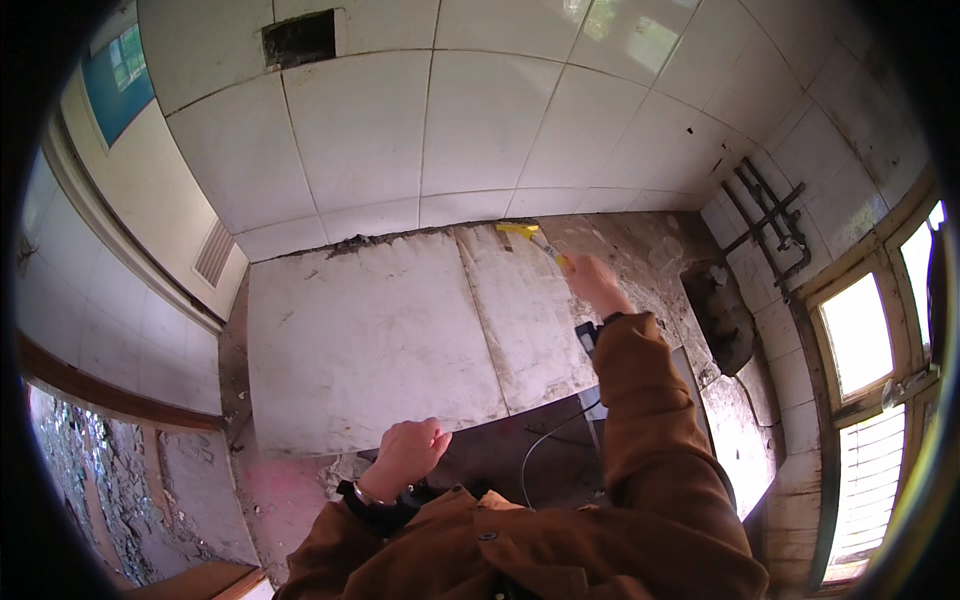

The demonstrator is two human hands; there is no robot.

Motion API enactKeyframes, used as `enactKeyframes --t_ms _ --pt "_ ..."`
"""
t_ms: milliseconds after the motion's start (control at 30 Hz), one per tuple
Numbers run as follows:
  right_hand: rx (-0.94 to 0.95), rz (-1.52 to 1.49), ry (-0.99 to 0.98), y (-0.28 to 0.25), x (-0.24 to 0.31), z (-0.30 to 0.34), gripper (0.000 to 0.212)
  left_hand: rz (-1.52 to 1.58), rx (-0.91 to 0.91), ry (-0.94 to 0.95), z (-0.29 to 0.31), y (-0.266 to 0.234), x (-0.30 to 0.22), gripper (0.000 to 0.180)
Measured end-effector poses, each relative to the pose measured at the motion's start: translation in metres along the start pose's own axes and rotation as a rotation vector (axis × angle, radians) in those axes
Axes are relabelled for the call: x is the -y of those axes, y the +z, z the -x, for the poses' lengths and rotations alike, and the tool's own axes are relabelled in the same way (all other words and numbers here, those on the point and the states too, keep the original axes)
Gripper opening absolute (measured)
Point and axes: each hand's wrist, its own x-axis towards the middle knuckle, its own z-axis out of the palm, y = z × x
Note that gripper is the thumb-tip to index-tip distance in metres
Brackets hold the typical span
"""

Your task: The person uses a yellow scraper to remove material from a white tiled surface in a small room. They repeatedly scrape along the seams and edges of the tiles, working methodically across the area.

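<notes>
I see right hand (592, 281) clamped on slim yellow-handled tool (533, 238) | tip against flat, dusty white slab (380, 330) | left hand (410, 450) fisted, holding nothing, near slab's front edge

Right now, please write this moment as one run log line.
right hand: grips yellow-handled tool, its head against the white panels | left hand: closed fist, holds nothing visible | wall: white tiles

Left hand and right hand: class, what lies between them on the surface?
In the head view, only bare white slab lies between the closed left hand and the right hand holding the yellow-handled tool.
</notes>
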Motion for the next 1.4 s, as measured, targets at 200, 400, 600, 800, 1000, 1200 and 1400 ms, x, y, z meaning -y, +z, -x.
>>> enactKeyframes --t_ms 200,400,600,800,1000,1200,1400 --pt "0.145 0.063 -0.119 -0.042 -0.023 0.095 0.031 0.004 0.002 -0.067 0.004 -0.008 0.008 0.024" --pt "0.071 0.026 -0.077 -0.014 0.008 0.058 0.033 0.036 0.0 -0.028 0.007 -0.002 0.002 0.025" --pt "-0.001 -0.033 -0.09 0.012 0.051 0.012 0.033 0.009 0.031 -0.019 0.012 0.0 -0.005 0.027" --pt "0.171 -0.103 -0.313 -0.039 0.012 0.094 0.032 0.026 -0.004 -0.055 0.019 -0.004 0.001 0.027" --pt "0.166 0.04 -0.212 -0.009 0.044 0.112 0.033 0.043 0.005 -0.048 0.018 -0.002 0.002 0.028" --pt "0.085 -0.002 -0.242 0.025 0.111 0.029 0.035 0.005 0.004 -0.014 0.015 0.001 0.0 0.026" --pt "0.143 0.007 -0.302 -0.007 0.09 0.08 0.037 0.014 -0.062 -0.129 0.02 -0.01 0.014 0.025"
